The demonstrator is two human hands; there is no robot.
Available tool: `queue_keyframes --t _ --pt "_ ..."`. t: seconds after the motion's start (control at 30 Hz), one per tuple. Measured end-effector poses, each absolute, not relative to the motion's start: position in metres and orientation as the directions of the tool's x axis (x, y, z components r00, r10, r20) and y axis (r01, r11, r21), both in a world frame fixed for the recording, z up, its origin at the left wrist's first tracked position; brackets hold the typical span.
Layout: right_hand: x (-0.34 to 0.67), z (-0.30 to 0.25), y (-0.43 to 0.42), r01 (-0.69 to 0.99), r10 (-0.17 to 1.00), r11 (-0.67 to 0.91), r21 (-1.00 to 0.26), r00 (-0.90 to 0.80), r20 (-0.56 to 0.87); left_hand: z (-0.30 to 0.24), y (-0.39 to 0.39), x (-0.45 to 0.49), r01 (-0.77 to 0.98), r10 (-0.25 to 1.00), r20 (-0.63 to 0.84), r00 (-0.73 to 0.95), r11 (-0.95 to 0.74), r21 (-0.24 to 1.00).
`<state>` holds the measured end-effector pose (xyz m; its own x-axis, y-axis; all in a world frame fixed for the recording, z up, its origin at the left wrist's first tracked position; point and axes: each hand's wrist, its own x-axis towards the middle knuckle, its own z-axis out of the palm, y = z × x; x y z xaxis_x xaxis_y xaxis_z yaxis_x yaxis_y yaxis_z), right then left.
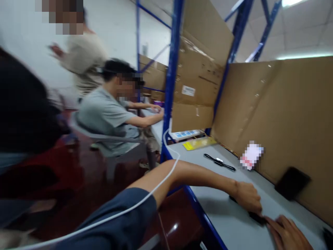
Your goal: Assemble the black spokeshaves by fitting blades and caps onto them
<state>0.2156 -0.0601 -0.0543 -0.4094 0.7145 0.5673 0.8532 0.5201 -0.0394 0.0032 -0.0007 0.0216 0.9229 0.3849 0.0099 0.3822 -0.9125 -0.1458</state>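
Note:
My left hand (248,197) rests on the grey bench top (229,222), its fingers curled down over a small dark object (256,217) that is mostly hidden. Low at the right, my right hand (287,232) meets the same dark object with its fingertips pressed close together. A wristwatch with a black strap (220,161) lies flat farther back on the bench, apart from both hands. The picture is smeared by head motion.
Cardboard walls (283,114) enclose the bench behind blue rack posts (170,80). A white power strip (188,134), a yellow card (199,143) and a black device (292,182) lie near the wall. A white cable (145,199) crosses my left arm. Other people sit and stand at left.

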Motion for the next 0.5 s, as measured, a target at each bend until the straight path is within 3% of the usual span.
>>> queue_keyframes --t 0.07,0.23,0.33,0.43,0.5 --pt "0.220 -0.051 -0.078 0.893 0.742 0.451 -0.009 -0.368 0.561 0.016 0.001 0.009 0.356 0.361 0.002 0.933 -0.921 -0.160" --pt "0.192 -0.054 -0.111 0.937 0.810 0.341 -0.070 -0.255 0.529 0.008 -0.006 0.011 0.408 0.415 0.005 0.910 -0.892 -0.197" --pt "0.162 -0.049 -0.146 0.882 0.793 0.458 -0.113 -0.347 0.501 0.009 -0.012 0.009 0.416 0.428 -0.011 0.904 -0.884 -0.213" --pt "0.146 -0.031 -0.162 0.680 0.677 0.691 -0.244 -0.491 0.549 0.010 -0.012 0.004 0.420 0.436 -0.027 0.900 -0.881 -0.220" --pt "0.149 -0.020 -0.159 0.712 0.647 0.667 -0.220 -0.406 0.645 0.009 -0.009 0.000 0.435 0.453 -0.032 0.891 -0.872 -0.222"
